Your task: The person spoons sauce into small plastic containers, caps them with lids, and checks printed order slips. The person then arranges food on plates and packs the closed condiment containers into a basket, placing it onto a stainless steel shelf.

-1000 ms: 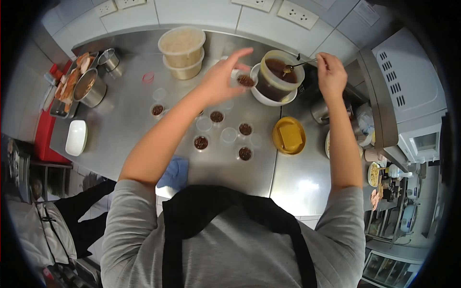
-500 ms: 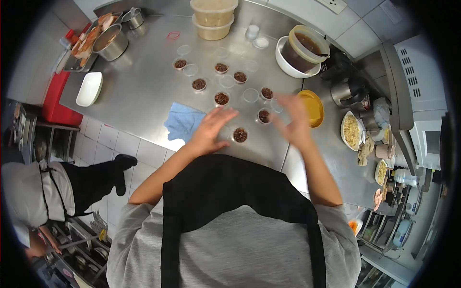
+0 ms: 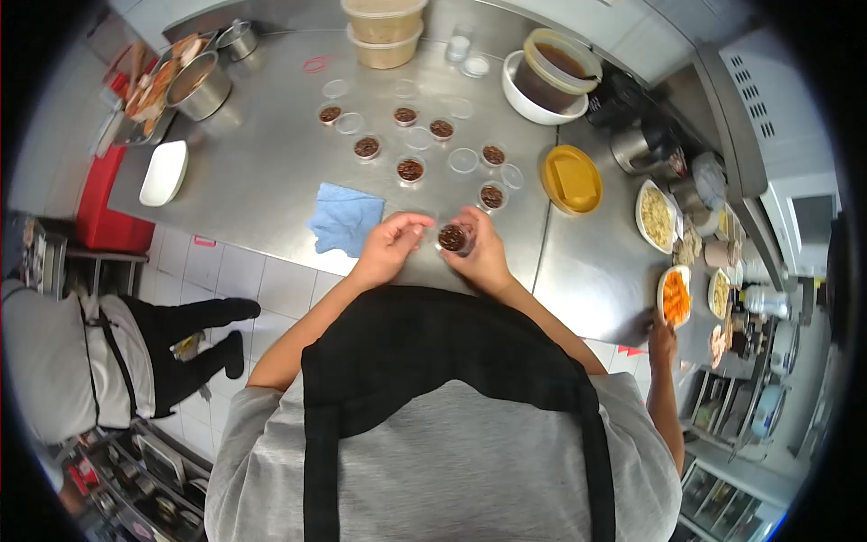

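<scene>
My right hand is closed around a small clear plastic cup with dark reddish-brown contents, close to my apron at the table's near side. Just left of the cup, my left hand has its thumb and fingers drawn together in a pinch. Whatever may be between those fingertips is too faint to make out. Beyond my hands stand several similar filled cups without lids. Clear round lids lie flat among them. A folded blue cloth lies beside my left hand.
To the right sits a yellow lid. At the back are stacked tubs and a white bowl holding a dark-filled container. Another person's hand grips a dish of orange pieces at right. A person stands at left.
My right hand has come in from the right and taken hold of the nearest cup. My left hand's fingers have drawn together. Another person's hand has appeared at right with the orange-filled dish.
</scene>
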Motion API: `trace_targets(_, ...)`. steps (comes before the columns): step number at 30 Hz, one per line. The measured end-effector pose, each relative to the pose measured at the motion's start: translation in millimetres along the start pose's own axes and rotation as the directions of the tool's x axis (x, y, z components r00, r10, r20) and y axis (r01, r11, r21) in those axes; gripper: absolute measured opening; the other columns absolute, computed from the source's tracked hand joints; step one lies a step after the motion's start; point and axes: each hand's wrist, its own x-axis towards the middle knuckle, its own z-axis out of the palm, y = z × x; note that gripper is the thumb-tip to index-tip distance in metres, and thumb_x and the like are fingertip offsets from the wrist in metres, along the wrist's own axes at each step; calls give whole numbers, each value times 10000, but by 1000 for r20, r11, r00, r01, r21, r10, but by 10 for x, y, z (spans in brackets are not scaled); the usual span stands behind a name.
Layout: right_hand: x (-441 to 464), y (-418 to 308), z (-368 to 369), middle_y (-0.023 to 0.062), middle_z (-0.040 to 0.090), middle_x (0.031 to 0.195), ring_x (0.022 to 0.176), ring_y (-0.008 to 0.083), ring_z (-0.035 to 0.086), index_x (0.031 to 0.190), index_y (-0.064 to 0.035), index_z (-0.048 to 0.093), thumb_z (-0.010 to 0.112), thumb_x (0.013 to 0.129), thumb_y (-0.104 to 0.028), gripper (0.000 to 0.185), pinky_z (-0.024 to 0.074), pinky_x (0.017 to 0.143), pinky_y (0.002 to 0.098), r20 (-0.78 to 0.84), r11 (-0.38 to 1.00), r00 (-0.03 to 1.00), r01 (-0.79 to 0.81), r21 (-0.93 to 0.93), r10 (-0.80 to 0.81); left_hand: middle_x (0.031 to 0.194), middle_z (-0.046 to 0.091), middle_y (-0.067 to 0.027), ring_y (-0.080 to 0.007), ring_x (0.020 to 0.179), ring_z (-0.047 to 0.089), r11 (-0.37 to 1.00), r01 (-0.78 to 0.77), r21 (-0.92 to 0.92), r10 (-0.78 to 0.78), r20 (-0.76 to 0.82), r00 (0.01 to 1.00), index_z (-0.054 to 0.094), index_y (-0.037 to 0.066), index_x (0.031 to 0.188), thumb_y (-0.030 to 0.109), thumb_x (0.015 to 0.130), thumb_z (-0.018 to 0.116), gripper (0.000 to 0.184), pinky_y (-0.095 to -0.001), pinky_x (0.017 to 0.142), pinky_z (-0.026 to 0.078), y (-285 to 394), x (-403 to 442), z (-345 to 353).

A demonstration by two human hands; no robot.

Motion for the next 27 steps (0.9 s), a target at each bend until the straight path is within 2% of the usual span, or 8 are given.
trace_targets(2, -5, -48, 45, 151, 552, 1081, 1008, 283, 554, 1254, -62, 389, 777, 620, -101, 744, 461, 849, 366, -35, 999, 999, -13, -43, 12, 994, 550, -78, -160, 782, 571, 906, -276, 322, 262, 86, 961, 647, 53, 965, 32, 832, 587, 147, -270, 690, 477, -19, 39, 153)
trace_targets(6, -33, 28, 17, 141, 550, 1075, 963, 264, 551, 1272, -73, 388, 781, 623, -157, 763, 462, 824, 358, 23, 999, 999, 30, 22, -30, 963, 523, -102, -195, 760, 584, 729, -402, 554, 374, 170, 912, 662, 49, 911, 13, 756, 655, 159, -274, 636, 506, -256, 170, 216)
trace_targets(9, -103, -22, -141, 117, 593, 973, 867, 206, 576, 1204, -69, 484, 758, 675, -238, 620, 486, 746, 340, 81, 945, 982, -185, 270, 169, 941, 528, -86, -169, 711, 575, 801, -288, 525, 242, 157, 958, 648, 49, 907, -16, 731, 667, 188, -269, 624, 505, -77, 155, 265)
trace_targets(11, -73, 134, -59, 66, 619, 852, 710, 126, 591, 1052, -37, 564, 711, 760, -142, 343, 489, 601, 267, -13, 938, 960, -271, 217, 280, 913, 528, -70, -129, 693, 558, 843, -190, 504, 117, 173, 978, 607, 41, 938, -28, 724, 669, 233, -262, 605, 502, -44, 233, 270)
trace_targets(14, 30, -81, -124, 49, 612, 699, 564, 125, 586, 892, -12, 596, 687, 778, -117, 179, 499, 506, 270, 118, 765, 865, -488, 421, 488, 835, 526, -34, -78, 643, 518, 920, 42, 390, -126, 193, 973, 513, 46, 990, -31, 721, 670, 321, -232, 536, 497, -107, 406, 192)
trace_targets(17, 153, 106, -45, 66, 616, 695, 521, 124, 586, 839, -2, 590, 687, 774, -101, 153, 500, 451, 261, 189, 769, 848, -529, 360, 495, 787, 531, -29, -88, 613, 521, 931, 246, 270, -309, 221, 925, 536, 49, 949, -26, 722, 672, 275, -223, 497, 497, -172, 575, 128)
trace_targets(20, 242, 20, -72, 99, 614, 624, 483, 148, 604, 789, 16, 593, 707, 706, -77, 168, 508, 437, 282, 185, 775, 821, -571, 272, 540, 753, 565, -44, -108, 607, 560, 839, 194, 509, -400, 334, 853, 548, 17, 899, 13, 730, 694, 223, -247, 480, 518, -129, 765, 109)
trace_targets(27, 219, -150, -61, 83, 622, 660, 486, 135, 591, 814, 0, 595, 685, 748, -115, 160, 482, 447, 271, 59, 829, 833, -553, 85, 550, 692, 541, -8, -81, 569, 528, 784, 125, 608, -444, 409, 797, 548, 37, 871, 20, 771, 670, 158, -222, 460, 492, -85, 883, 177)
